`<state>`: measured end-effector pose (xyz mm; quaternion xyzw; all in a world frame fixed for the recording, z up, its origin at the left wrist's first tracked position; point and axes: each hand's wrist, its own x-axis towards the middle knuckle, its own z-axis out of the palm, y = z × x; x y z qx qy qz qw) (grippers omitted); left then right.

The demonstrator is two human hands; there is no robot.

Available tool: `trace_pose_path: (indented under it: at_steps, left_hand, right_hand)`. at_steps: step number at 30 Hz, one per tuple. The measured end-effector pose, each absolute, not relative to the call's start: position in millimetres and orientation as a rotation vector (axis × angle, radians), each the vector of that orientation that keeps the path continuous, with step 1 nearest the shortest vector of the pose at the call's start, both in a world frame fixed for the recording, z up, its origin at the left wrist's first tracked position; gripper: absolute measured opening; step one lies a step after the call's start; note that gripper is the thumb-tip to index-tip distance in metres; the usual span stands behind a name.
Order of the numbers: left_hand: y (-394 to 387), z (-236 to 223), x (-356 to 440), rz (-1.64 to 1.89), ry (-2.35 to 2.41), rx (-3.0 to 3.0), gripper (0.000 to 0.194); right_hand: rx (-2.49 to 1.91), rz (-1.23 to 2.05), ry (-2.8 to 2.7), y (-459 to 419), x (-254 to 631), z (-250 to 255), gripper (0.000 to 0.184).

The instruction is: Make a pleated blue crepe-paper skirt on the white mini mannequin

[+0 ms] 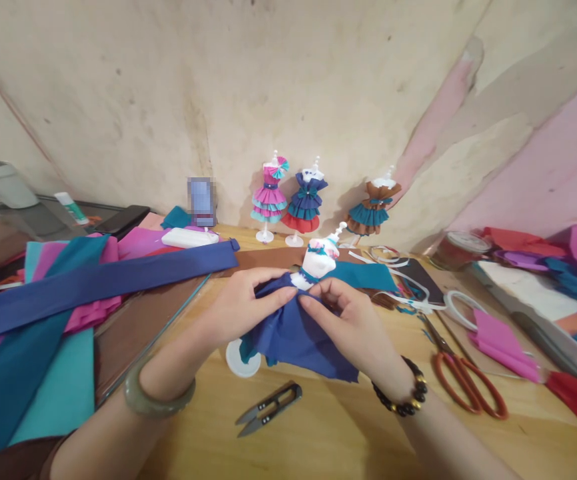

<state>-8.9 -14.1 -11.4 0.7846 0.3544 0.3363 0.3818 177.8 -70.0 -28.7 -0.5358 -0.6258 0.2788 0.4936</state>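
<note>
A small white doll mannequin (318,259) leans to the right between my hands, with a teal band at its bust and waist. Navy blue fabric (301,340) hangs round its lower part like a skirt, over some teal cloth. My left hand (253,303) pinches the navy fabric at the left of the waist. On the other side, my right hand (343,317) pinches its upper edge, thumb close to the left thumb. The round white base (243,359) shows below left. Thread snips (270,408) lie on the table in front.
Three dressed mini mannequins, one in pink (268,193), stand by the wall. Orange-handled scissors (468,383) lie to the right, near a pink cloth strip (506,345). Folded fabric strips, a long navy one (103,283) on top, cover the left side. A glue stick (71,208) stands behind them.
</note>
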Motion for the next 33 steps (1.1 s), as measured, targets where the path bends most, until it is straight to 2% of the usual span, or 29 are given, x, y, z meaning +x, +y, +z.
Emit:
trace_pose_path:
  at_steps: [5, 10, 22, 25, 27, 30, 33]
  left_hand:
    - [-9.4, -7.0, -15.6, 0.908, 0.882, 1.949, 0.032]
    - [-9.9, -3.9, -20.2, 0.803, 0.925, 1.916, 0.036]
    - [-15.6, -7.3, -8.6, 0.862, 0.957, 1.728, 0.027]
    - [-14.9, -11.1, -7.4, 0.871, 1.011, 1.654, 0.027]
    - [-13.9, -12.4, -7.4, 0.898, 1.051, 1.592, 0.029]
    - [-12.0, -13.4, -7.3, 0.956, 1.096, 1.513, 0.030]
    - [-9.5, -16.4, -6.8, 1.018, 1.135, 1.499, 0.028]
  right_hand:
    - [-1.303, 0.606, -1.569, -75.2, 175.1, -24.6, 0.016]
    - [-1.291, 0.612, -1.611, -77.4, 174.4, -24.6, 0.011]
    - [-1.294, 0.702, -1.551, -74.8, 180.5, -25.7, 0.021]
    - [-1.367, 0.548, -1.625, -73.4, 184.6, -29.8, 0.024]
    - [-1.394, 0.316, -1.694, -74.3, 186.2, -32.0, 0.025]
    - [-1.237, -0.108, -1.803, -81.3, 181.1, -31.0, 0.024]
    - [-1.030, -0.247, -1.962, -92.4, 166.5, -27.8, 0.025]
